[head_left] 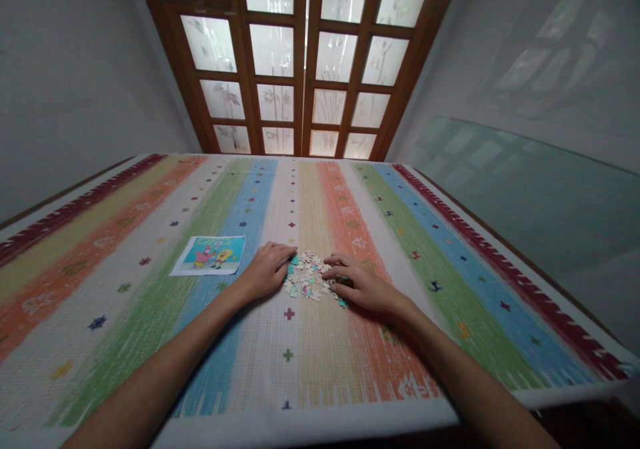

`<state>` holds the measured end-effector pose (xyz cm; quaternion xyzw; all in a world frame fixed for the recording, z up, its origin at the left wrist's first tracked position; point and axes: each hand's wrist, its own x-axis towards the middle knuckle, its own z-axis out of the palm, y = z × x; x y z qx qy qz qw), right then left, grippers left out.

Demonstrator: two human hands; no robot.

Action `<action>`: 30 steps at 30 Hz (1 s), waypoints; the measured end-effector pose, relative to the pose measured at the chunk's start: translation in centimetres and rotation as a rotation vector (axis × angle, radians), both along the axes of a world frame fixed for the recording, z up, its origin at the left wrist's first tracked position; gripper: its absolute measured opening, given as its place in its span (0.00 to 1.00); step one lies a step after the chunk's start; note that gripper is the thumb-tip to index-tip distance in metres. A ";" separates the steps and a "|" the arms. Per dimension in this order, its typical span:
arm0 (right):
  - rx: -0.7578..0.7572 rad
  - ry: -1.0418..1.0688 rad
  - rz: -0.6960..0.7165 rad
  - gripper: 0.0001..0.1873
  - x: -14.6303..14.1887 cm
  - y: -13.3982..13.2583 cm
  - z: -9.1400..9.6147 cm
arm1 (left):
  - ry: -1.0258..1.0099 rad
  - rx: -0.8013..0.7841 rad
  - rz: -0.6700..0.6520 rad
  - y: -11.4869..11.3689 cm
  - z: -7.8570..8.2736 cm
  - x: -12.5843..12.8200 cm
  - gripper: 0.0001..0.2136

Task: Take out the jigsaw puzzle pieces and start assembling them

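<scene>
Jigsaw pieces (306,277) lie heaped on the cloth-covered tabletop (325,362), between the left hand (267,267) and right hand (367,286). The left's fingers sit close together, any hold impossible to tell; the right's thumb and fingers stand parted. A light, flat touch should spread overlaps without bending tabs. Mostly pale sides up, pieces point every way; the heap shows no clear long axis.

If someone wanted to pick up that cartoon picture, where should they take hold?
Probably by its right edge, coming from the side of the puzzle pieces. The cartoon picture looks thin and lies flat on the striped tablecloth, so pinching an edge should work better than grasping its middle.
</scene>
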<state>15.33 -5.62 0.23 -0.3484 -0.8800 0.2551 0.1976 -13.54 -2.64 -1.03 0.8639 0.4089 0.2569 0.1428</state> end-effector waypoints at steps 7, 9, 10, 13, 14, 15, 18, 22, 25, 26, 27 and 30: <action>0.097 -0.005 -0.054 0.15 -1.1 -0.7 -0.1 | -0.014 0.008 -0.037 -0.7 0.8 0.4 0.11; 0.154 -0.026 -0.053 0.15 -1.7 -1.0 -0.3 | -0.024 0.013 -0.068 -1.2 1.1 0.8 0.07; 0.175 -0.039 -0.050 0.15 -2.0 -1.2 -0.4 | -0.025 0.013 -0.087 -1.4 1.2 1.0 0.06; 0.209 -0.066 -0.055 0.15 -2.5 -1.4 -0.7 | -0.014 0.010 -0.105 -1.9 1.3 1.4 0.06; 0.216 -0.069 -0.063 0.15 -2.5 -1.5 -0.8 | -0.010 0.006 -0.099 -2.0 1.3 1.5 0.07; 0.221 -0.073 -0.074 0.16 -2.5 -1.5 -1.0 | -0.008 0.000 -0.092 -2.0 1.4 1.5 0.08; 0.235 -0.071 -0.101 0.15 -2.5 -1.4 -1.2 | -0.021 -0.027 -0.092 -2.0 1.4 1.5 0.09; 0.241 -0.020 -0.106 0.13 -2.9 -1.4 -1.1 | -0.048 -0.056 -0.112 -2.0 1.5 1.5 0.06; 0.220 0.011 -0.131 0.08 -3.4 -1.5 -0.9 | -0.067 -0.087 -0.124 -2.2 1.7 1.7 0.04; 0.213 0.016 -0.138 0.07 -3.5 -1.6 -0.9 | -0.078 -0.097 -0.128 -2.3 1.8 1.8 0.04; 0.209 0.021 -0.142 0.06 -3.6 -1.6 -0.8 | -0.089 -0.106 -0.133 -2.3 1.9 1.8 0.03; 0.197 0.042 -0.135 0.06 -3.2 -1.4 -0.5 | -0.117 -0.131 -0.164 -2.2 2.2 1.8 0.05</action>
